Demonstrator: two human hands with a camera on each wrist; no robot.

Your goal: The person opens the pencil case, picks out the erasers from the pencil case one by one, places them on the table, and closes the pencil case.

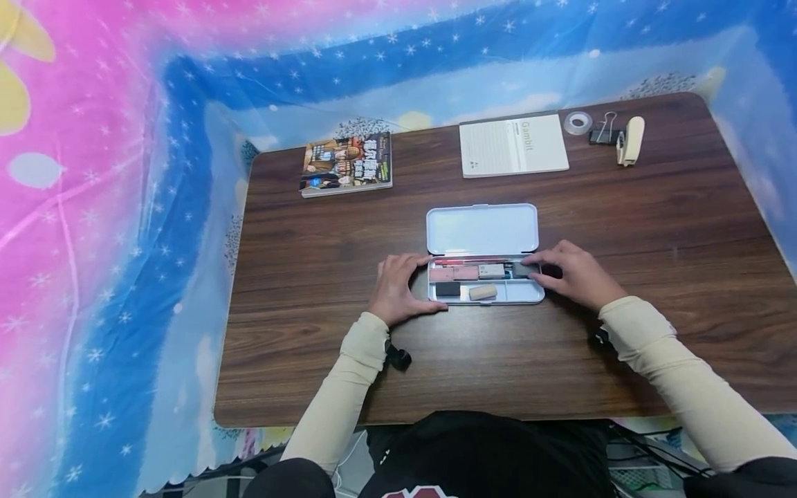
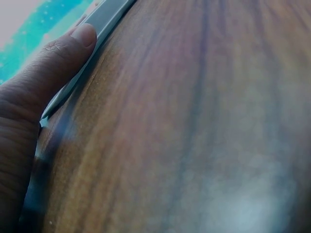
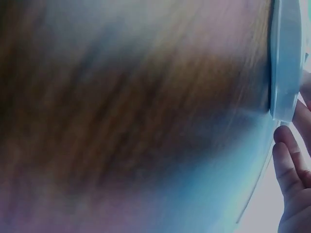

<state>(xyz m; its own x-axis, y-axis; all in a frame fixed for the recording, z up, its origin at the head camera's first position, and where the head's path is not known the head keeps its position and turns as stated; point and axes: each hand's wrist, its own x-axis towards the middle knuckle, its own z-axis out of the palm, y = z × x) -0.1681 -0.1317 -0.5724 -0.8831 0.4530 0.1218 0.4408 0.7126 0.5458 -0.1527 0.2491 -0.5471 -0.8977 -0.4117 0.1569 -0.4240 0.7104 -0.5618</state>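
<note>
A white pencil case lies on the table with its lid folded back. My left hand holds its left end, fingers at the back corner and thumb along the front edge; in the left wrist view the thumb rests on the case's side. At the right end, my right hand pinches a dark grey block between thumb and index finger, inside the case. Left of that block sit pink blocks and a light grey block. A black block and a beige eraser occupy the front compartments.
At the table's back left is a comic-style book. Behind the case lies a notepad. Tape, a black binder clip and a cream stapler stand at the back right. A patterned cloth surrounds the table's far sides.
</note>
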